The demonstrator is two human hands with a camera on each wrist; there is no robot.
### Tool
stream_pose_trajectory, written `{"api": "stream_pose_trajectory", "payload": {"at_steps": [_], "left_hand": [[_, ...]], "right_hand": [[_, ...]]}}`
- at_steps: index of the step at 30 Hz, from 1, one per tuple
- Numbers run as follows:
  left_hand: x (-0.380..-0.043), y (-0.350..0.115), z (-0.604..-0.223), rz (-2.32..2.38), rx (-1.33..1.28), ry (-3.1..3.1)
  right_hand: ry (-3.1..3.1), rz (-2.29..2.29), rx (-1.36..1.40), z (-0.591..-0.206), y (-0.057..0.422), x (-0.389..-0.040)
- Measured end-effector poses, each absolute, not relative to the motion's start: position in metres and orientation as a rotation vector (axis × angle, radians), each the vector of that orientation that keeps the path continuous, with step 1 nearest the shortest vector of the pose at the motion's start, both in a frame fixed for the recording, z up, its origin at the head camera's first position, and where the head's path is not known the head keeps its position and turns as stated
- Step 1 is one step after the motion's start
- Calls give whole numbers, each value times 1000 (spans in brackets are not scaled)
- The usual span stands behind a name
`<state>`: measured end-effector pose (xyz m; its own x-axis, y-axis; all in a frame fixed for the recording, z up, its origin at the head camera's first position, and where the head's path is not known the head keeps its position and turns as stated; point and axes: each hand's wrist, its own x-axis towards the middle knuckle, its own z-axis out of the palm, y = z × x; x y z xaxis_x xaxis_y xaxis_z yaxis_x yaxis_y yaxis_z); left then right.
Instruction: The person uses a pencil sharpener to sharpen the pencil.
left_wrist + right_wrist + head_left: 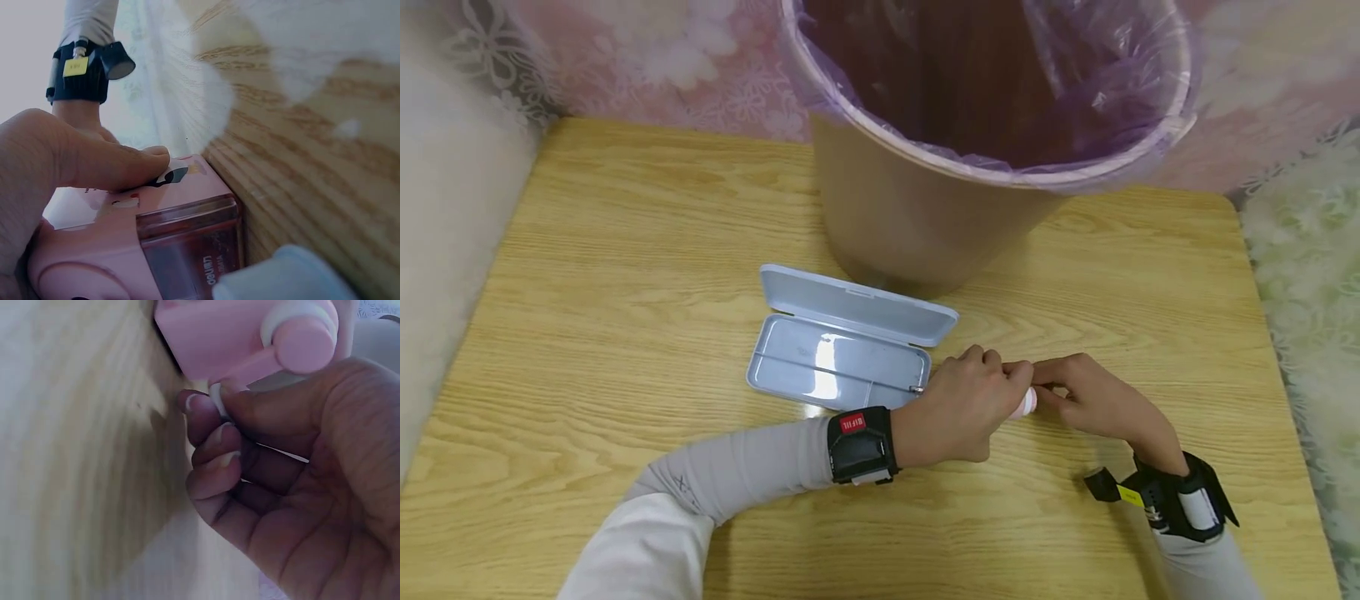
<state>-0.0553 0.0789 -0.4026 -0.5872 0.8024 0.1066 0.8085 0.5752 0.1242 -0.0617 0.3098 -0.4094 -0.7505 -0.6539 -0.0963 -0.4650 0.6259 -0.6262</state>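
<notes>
A pink crank pencil sharpener (94,240) stands on the wooden table, mostly covered by my hands in the head view. My left hand (962,404) grips its body from above, thumb along one side in the left wrist view. A see-through dark drawer (190,250) shows on that side. My right hand (1101,400) pinches the white-ended knob of the crank (253,365) between thumb and forefinger, its other fingers curled. Left of the sharpener lies an open light-blue pencil case (790,362). A small metallic piece (917,389) shows at its right end; its kind is unclear.
Behind the pencil case stands a large beige bin (910,221) lined with a purple plastic bag (1060,171). The wooden table (625,275) meets a pink flowered wall covering (700,67) at the back.
</notes>
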Motion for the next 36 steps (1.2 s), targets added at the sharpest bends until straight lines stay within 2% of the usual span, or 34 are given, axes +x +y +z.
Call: {"api": "stream_pose_trajectory", "payload": {"at_steps": [6,17,24,29,36], "left_hand": [[-53,80,-404,-270,-1427,-2723],[-57,81,-402,-202,-1452,-2723],[-58,81,-401,-231,-1451,-2769],[-58,80,-401,-249,-1446,-2783],[-58,81,-401,-239,-1443,-2786]], "right_hand": [[2441,-877,-933,-407,307,-38],[2422,-920,-1015,-371,306,-10],[2528,-1002,-1084,-359,311,-16],[2710,-957,-1050,-356,311,-33],[2793,-870,-943,-374,310,-57]]}}
